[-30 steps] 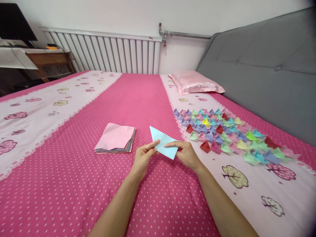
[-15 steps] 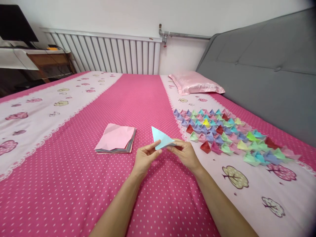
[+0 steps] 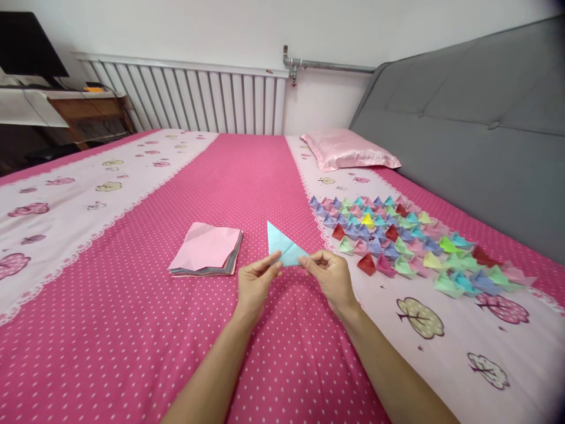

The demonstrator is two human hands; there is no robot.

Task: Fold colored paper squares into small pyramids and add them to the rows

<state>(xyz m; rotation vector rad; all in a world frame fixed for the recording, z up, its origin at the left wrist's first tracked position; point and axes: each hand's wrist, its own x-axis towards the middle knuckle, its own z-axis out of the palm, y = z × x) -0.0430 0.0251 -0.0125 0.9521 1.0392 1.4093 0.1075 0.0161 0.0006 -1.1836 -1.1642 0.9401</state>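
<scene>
Both my hands hold a folded light blue paper (image 3: pixel 282 245) just above the pink dotted bedsheet (image 3: pixel 132 330). My left hand (image 3: pixel 255 284) pinches its lower left edge between thumb and fingers. My right hand (image 3: pixel 330 275) pinches its right corner, fingers curled. The paper now forms a narrow triangle pointing up and away. A stack of square paper sheets (image 3: pixel 207 251), pink on top, lies left of my hands. To the right, several small folded paper boats (image 3: pixel 397 235) in many colours sit in rows.
A pink pillow (image 3: pixel 348 149) lies at the bed's far end beside the grey padded headboard (image 3: pixel 463 129). A white radiator (image 3: pixel 189 94) lines the far wall. A desk with a dark monitor (image 3: pixel 26 47) stands at the far left.
The blue paper has been folded smaller, from a wide sheet to a narrow triangle. My hands have drawn closer together and risen slightly.
</scene>
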